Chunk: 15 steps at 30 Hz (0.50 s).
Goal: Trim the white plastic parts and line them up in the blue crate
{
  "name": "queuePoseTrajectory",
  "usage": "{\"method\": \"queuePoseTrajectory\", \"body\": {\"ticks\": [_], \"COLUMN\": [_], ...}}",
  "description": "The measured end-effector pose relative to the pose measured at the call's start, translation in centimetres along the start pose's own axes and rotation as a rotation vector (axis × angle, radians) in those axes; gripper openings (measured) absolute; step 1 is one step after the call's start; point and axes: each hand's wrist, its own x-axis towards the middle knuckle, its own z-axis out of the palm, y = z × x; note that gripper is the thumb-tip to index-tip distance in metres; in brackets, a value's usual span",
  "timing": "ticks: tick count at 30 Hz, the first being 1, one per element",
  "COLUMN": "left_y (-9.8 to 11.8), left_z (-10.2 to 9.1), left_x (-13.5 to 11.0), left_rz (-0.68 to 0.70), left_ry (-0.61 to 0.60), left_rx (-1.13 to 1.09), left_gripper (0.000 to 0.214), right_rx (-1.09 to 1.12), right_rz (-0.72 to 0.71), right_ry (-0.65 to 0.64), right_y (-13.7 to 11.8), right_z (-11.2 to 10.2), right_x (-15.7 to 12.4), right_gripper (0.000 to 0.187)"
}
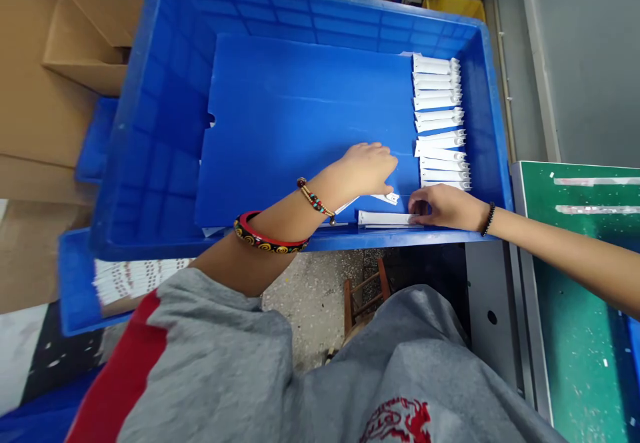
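In a blue crate [165, 130], the left hand [367, 166] presses a blue sheet [300, 116] while the right hand [443, 206] grips a white piece [383, 218] below a white stack [440, 123].

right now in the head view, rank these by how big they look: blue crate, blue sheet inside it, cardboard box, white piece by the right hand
1. blue crate
2. blue sheet
3. cardboard box, partly hidden behind the crate, so full size unsure
4. white piece

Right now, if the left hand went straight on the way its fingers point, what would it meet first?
Probably the row of white strips by the right wall of the blue crate; the left hand points right at it, though its height is unclear.
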Motion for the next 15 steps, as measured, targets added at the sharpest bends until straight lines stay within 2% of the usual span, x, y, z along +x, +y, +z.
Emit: {"method": "queuePoseTrajectory", "body": {"ticks": [2, 5, 7, 15], "left_y": [-0.2, 0.0, 0.1, -0.4], "left_z": [0.2, 0.3, 0.2, 0.1], "left_x": [0.2, 0.4, 0.5, 0.3], "left_rz": [0.046, 0.085, 0.08, 0.114], "left_ry": [0.006, -0.02, -0.045, -0.1], "left_rx": [-0.01, -0.065, -0.087, -0.157], "left_gripper": [0.029, 0.018, 0.02, 0.023], "right_rx": [-0.042, -0.166, -0.24, -0.265], "right_rz": [0.021, 0.03, 0.03, -0.019], "right_ry": [0.069, 0.206, 0.244, 0.167], "right_y": [0.1, 0.5, 0.8, 1.2], "right_z": [-0.1, -0.1, 0.0, -0.1], "right_x": [0.0, -0.4, -0.6, -1.2], "right_gripper": [0.007, 0.01, 0.012, 0.01]}}
